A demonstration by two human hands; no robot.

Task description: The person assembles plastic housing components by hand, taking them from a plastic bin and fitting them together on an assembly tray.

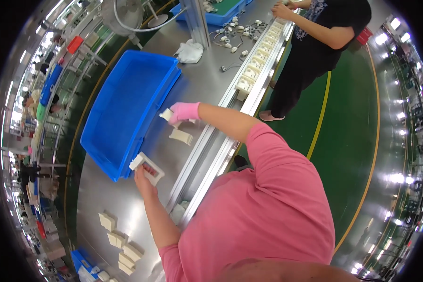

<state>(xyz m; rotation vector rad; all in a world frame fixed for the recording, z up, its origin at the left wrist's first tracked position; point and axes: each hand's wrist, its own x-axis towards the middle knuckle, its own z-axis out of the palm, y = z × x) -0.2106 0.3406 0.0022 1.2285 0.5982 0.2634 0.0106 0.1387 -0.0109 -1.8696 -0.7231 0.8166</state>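
through my head view, the left hand (144,182) curls its fingers around a white frame (138,160) beside a blue tub (122,101). the right hand (179,113), in a pink glove (188,111), pinches a white piece (165,114), but i can't see all its fingertips. small white bits (251,72) sit in trays (242,88), and another blue tub (219,20) is cut off up top.
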